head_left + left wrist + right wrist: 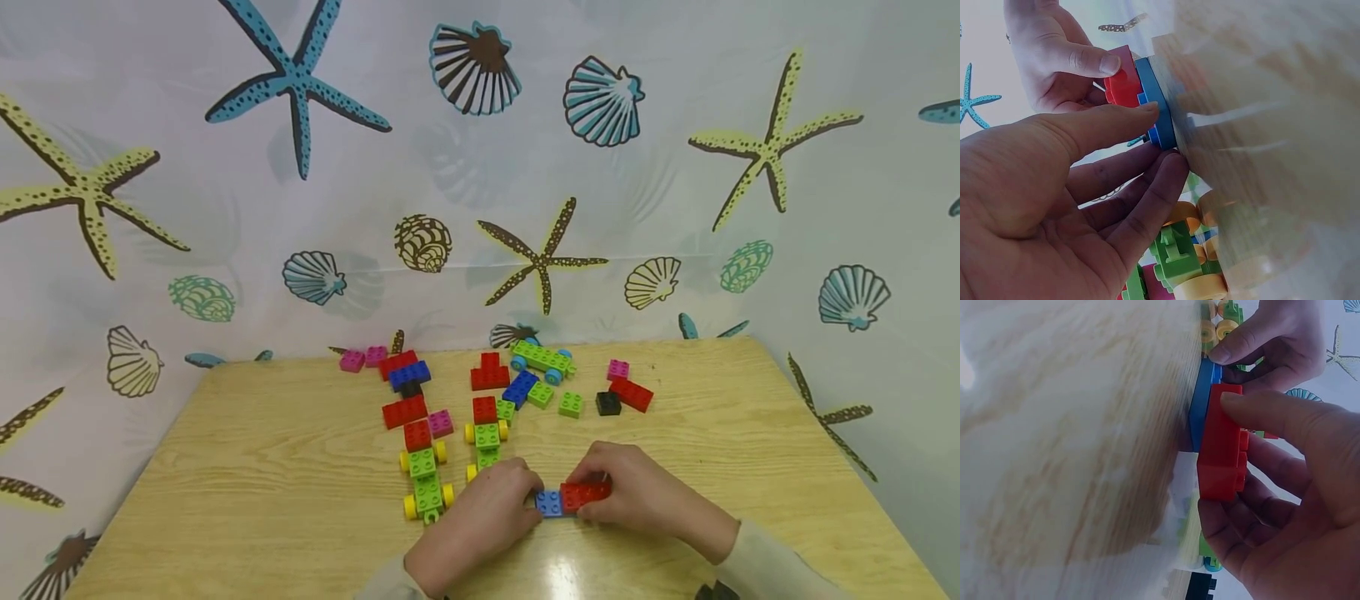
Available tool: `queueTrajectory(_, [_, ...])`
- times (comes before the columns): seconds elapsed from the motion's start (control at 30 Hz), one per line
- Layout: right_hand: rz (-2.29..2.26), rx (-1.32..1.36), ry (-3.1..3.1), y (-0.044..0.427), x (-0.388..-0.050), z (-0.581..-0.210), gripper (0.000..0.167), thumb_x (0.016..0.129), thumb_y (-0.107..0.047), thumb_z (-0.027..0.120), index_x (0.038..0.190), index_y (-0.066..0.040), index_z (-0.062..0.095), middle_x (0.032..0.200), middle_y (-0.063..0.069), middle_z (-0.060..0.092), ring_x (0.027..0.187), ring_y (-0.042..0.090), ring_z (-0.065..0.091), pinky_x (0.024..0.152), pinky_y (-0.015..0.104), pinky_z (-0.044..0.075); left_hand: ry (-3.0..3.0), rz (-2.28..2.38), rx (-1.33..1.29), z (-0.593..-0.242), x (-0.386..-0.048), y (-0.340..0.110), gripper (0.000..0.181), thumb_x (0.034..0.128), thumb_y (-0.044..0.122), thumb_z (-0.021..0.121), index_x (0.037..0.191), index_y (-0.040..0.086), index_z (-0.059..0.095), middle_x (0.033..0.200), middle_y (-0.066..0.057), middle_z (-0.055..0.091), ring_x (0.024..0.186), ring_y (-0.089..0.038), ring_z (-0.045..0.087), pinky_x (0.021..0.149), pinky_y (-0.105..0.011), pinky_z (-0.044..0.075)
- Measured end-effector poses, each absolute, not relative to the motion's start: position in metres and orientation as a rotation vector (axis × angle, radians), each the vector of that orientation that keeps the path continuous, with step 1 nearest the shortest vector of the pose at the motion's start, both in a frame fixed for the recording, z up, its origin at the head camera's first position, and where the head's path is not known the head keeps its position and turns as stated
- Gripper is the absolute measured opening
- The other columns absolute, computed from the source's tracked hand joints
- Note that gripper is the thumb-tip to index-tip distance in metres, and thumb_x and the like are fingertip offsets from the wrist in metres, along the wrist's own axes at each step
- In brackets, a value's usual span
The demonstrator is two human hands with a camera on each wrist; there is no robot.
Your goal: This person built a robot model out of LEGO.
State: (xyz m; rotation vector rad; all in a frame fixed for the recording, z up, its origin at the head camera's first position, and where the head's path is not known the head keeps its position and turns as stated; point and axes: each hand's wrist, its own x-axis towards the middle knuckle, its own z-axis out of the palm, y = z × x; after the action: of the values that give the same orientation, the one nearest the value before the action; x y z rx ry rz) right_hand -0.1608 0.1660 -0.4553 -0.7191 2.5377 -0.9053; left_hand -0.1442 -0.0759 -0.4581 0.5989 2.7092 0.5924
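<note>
A red brick (pixel 576 497) sits on a blue brick (pixel 548 503), a hand on each

Nearest, the left hand (pixel 491 507) pinches the blue brick between thumb and fingers, low over the table (pixel 262 483); the right hand (pixel 633 490) grips the red brick, thumb along its side. The red brick overhangs the blue one's end; whether it is pressed fully home, I cannot tell.

Just past the left hand are two lime vehicles on yellow wheels, the outer vehicle (pixel 427 496) and the inner vehicle (pixel 487 437), both with wheels fitted.

Farther back, the lime brick (pixel 570 404) and black brick (pixel 608 403) lie apart and unjoined. Farthest is a blue-wheeled vehicle (pixel 542 357), with nothing stacked on it.

As I judge it, the building is partway along: the wheeled bases look put together, the held pair is nearly joined, and several bricks remain loose.
</note>
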Motion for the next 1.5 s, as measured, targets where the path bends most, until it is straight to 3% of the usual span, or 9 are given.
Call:
queueTrajectory(0.2, [-0.884,-0.707,2.529,0.163,-0.163,-0.453,0.029,0.093,-0.028,0.094,0.119,-0.021,0.083,0.11,-0.007,0.073,0.098,0.014,0.061,0.085,0.025,0.052,2.709,0.587,0.594,-0.458,-0.146,-0.077,0.024,0.0999,0.021,0.086,0.121,0.01,0.085,0.103,0.002,0.074,0.085,-0.006,0.059,0.086,-0.029,0.061])
queueTrajectory(0.43, [-0.913,-0.704,2.483,0.159,-0.165,-0.454,0.039,0.094,-0.03,0.092,0.129,-0.016,0.081,0.116,-0.005,0.075,0.102,0.016,0.061,0.088,0.028,0.053,2.704,0.601,0.588,-0.46,-0.145,-0.077,0.025,0.0993,0.02,0.086,0.122,0.01,0.086,0.102,0.003,0.073,0.085,-0.007,0.059,0.085,-0.028,0.06])
queueTrajectory(0.73, [-0.946,-0.752,2.496,0.155,-0.164,-0.459,0.028,0.094,-0.028,0.092,0.118,-0.016,0.084,0.11,-0.008,0.076,0.095,0.01,0.061,0.084,0.023,0.051,2.693,0.644,0.585,-0.462,-0.143,-0.077,0.02,0.0998,0.017,0.084,0.118,0.009,0.086,0.097,0.005,0.07,0.081,-0.007,0.057,0.079,-0.024,0.055])
queueTrajectory(1.0, [-0.955,-0.734,2.486,0.157,-0.166,-0.461,0.029,0.094,-0.03,0.093,0.119,-0.016,0.085,0.109,-0.007,0.077,0.095,0.011,0.061,0.084,0.024,0.051,2.703,0.643,0.595,-0.461,-0.143,-0.077,0.019,0.0997,0.017,0.084,0.117,0.009,0.086,0.097,0.004,0.07,0.08,-0.007,0.058,0.078,-0.024,0.056])
queueTrajectory(1.23, [-0.966,-0.707,2.464,0.156,-0.166,-0.464,0.034,0.095,-0.032,0.091,0.124,-0.017,0.081,0.12,-0.004,0.078,0.104,0.016,0.062,0.092,0.027,0.052,2.712,0.639,0.607,-0.46,-0.142,-0.077,0.019,0.0989,0.017,0.085,0.116,0.008,0.086,0.097,0.004,0.07,0.08,-0.007,0.057,0.079,-0.025,0.056])
queueTrajectory(1.5, [-1.048,-0.679,2.44,0.154,-0.165,-0.469,0.025,0.095,-0.03,0.092,0.117,-0.02,0.083,0.112,-0.007,0.078,0.099,0.015,0.061,0.085,0.023,0.048,2.714,0.649,0.623,-0.46,-0.142,-0.077,0.017,0.0987,0.016,0.085,0.114,0.007,0.086,0.094,0.004,0.069,0.078,-0.007,0.056,0.076,-0.023,0.053])
